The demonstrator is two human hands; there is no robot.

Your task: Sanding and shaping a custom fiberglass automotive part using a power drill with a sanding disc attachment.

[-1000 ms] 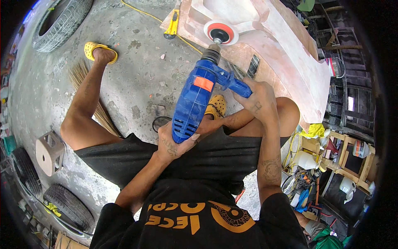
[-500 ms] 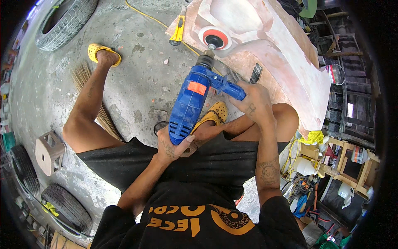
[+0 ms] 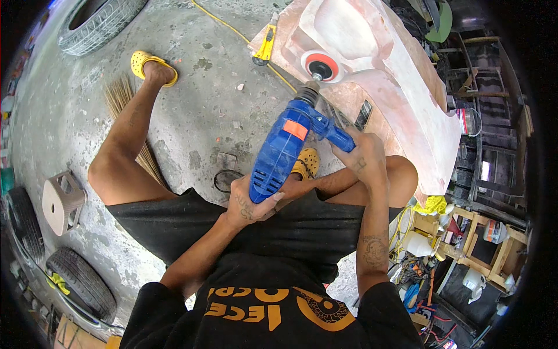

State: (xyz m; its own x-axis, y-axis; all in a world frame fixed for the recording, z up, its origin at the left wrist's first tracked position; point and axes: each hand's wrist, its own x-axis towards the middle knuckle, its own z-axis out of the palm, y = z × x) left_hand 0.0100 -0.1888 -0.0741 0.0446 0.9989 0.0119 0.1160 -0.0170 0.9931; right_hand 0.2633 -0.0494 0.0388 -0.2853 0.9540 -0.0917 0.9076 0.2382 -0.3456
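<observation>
A blue power drill point(image 3: 279, 148) with an orange label is held out in front of me, its chuck pointing away. My left hand point(image 3: 247, 203) wraps round its rear end, where the grip is mostly hidden below the body. The side handle sits in my right hand point(image 3: 363, 154), whose fingers are closed around it. A round backing pad point(image 3: 331, 61), red and black with a white rim, is fitted to the chuck. It rests against a pinkish-white moulded panel point(image 3: 401, 110), beside a large hollow; the contact face is hidden.
A yellow utility knife point(image 3: 265, 47) and a dark flat rectangular piece point(image 3: 363, 115) lie near the pad. A yellow cord point(image 3: 224, 23) crosses the floor. Left are a stick broom point(image 3: 119, 96), a plastic stool point(image 3: 61, 203) and tyres point(image 3: 84, 282). A cluttered wooden rack point(image 3: 479, 244) stands right.
My view has shifted slightly, moving the surroundings in the picture. Against the utility knife, the pad sits a little farther right and nearer me. Both hands keep their hold on the drill.
</observation>
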